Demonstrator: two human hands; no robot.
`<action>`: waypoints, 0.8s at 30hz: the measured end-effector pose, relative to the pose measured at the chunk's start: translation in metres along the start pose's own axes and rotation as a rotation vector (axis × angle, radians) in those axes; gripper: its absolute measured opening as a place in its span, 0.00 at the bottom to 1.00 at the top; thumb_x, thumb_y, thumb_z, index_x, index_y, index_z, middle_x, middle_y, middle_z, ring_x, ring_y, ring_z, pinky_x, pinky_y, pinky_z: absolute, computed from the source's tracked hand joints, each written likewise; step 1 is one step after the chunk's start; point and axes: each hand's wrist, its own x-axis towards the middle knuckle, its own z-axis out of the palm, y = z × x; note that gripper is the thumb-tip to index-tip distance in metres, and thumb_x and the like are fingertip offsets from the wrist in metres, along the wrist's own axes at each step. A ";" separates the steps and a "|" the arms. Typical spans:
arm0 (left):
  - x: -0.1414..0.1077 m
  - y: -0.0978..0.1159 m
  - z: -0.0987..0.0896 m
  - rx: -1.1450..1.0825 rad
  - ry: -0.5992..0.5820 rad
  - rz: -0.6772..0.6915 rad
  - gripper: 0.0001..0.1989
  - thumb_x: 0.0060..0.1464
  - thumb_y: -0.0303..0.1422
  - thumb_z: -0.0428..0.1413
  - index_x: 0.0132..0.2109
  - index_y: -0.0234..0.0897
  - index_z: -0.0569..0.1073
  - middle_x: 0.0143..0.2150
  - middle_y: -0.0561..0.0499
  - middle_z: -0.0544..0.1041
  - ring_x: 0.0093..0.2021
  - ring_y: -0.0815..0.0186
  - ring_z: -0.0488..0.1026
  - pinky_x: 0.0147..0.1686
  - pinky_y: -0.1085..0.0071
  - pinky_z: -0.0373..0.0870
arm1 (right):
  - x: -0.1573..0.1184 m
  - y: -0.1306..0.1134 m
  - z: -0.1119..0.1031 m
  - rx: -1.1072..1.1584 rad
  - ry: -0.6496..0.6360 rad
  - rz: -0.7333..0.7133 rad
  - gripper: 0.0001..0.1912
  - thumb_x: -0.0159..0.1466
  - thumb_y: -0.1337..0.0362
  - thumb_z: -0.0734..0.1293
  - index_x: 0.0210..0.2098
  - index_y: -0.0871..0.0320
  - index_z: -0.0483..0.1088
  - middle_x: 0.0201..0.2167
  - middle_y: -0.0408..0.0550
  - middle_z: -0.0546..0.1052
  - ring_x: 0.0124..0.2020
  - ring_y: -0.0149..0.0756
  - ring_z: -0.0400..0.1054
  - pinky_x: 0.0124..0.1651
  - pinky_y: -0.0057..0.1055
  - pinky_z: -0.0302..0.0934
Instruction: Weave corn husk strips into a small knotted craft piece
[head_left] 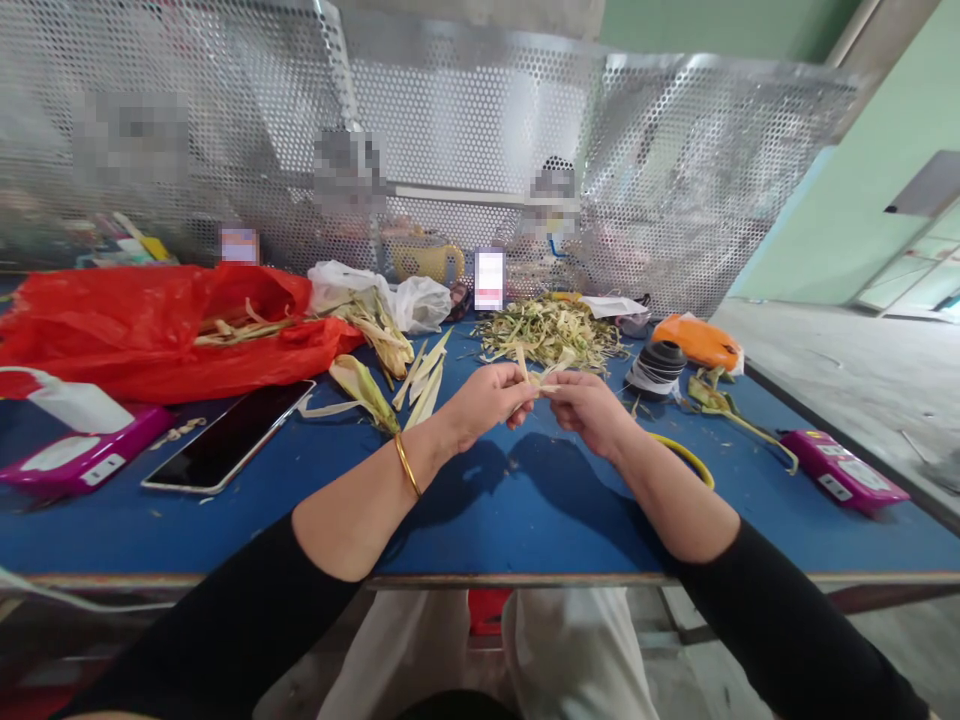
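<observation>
My left hand [499, 397] and my right hand [586, 405] meet above the middle of the blue table [480, 535]. Both are closed, fingertips pinching pale corn husk strips [534, 382] between them. One strip points upward from the left fingers; part of the husk is hidden by the fingers. Just beyond my hands lies a heap of shredded husk [551, 332]. To the left of my left hand are loose husk strips [427, 385] and a greenish husk bundle [366, 392].
A red plastic bag [150, 335] with husks, a phone [229, 440] and a purple power strip [82, 465] lie left. On the right are a black ribbed object [656, 368], an orange bag [697, 342] and another purple power strip [844, 470]. A perforated metal screen [472, 110] stands behind.
</observation>
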 end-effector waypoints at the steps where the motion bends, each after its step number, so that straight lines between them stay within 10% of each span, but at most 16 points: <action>1: 0.001 -0.001 0.001 -0.027 0.042 0.006 0.06 0.53 0.30 0.54 0.29 0.35 0.67 0.23 0.55 0.68 0.19 0.74 0.64 0.20 0.77 0.61 | 0.000 0.002 0.002 0.040 -0.012 0.026 0.13 0.47 0.58 0.70 0.22 0.56 0.62 0.11 0.30 0.50 0.13 0.21 0.37 0.18 0.25 0.31; 7: 0.007 -0.013 -0.002 0.166 0.364 -0.014 0.06 0.52 0.30 0.53 0.28 0.36 0.67 0.21 0.55 0.69 0.19 0.72 0.65 0.20 0.76 0.61 | -0.008 0.012 0.018 -0.321 0.178 -0.318 0.12 0.54 0.57 0.66 0.21 0.57 0.64 0.14 0.35 0.55 0.18 0.25 0.47 0.22 0.26 0.42; 11: 0.005 -0.015 -0.004 0.416 0.290 -0.022 0.05 0.50 0.28 0.53 0.27 0.37 0.68 0.19 0.55 0.69 0.20 0.70 0.67 0.21 0.76 0.61 | -0.011 0.007 0.014 -0.690 0.218 -0.597 0.10 0.58 0.62 0.63 0.21 0.57 0.63 0.18 0.39 0.62 0.23 0.28 0.54 0.28 0.27 0.47; 17: -0.001 -0.001 0.000 0.155 -0.016 -0.009 0.06 0.52 0.29 0.53 0.27 0.36 0.67 0.21 0.57 0.68 0.18 0.74 0.64 0.19 0.77 0.61 | 0.000 0.000 -0.002 -0.312 0.186 -0.273 0.11 0.51 0.58 0.67 0.20 0.57 0.64 0.14 0.35 0.57 0.17 0.25 0.47 0.22 0.27 0.41; 21: 0.001 0.000 0.001 -0.048 0.095 0.035 0.06 0.53 0.31 0.54 0.29 0.34 0.67 0.23 0.56 0.68 0.19 0.76 0.63 0.20 0.78 0.61 | 0.001 0.002 0.003 -0.098 0.112 -0.089 0.10 0.50 0.58 0.68 0.22 0.56 0.65 0.11 0.32 0.50 0.14 0.24 0.39 0.19 0.27 0.34; 24: 0.005 -0.008 0.001 -0.009 0.270 0.052 0.06 0.53 0.30 0.54 0.29 0.35 0.67 0.22 0.56 0.69 0.19 0.75 0.64 0.20 0.77 0.61 | -0.004 0.006 0.012 -0.252 0.184 -0.222 0.10 0.53 0.59 0.66 0.21 0.57 0.64 0.12 0.34 0.54 0.16 0.26 0.44 0.21 0.27 0.40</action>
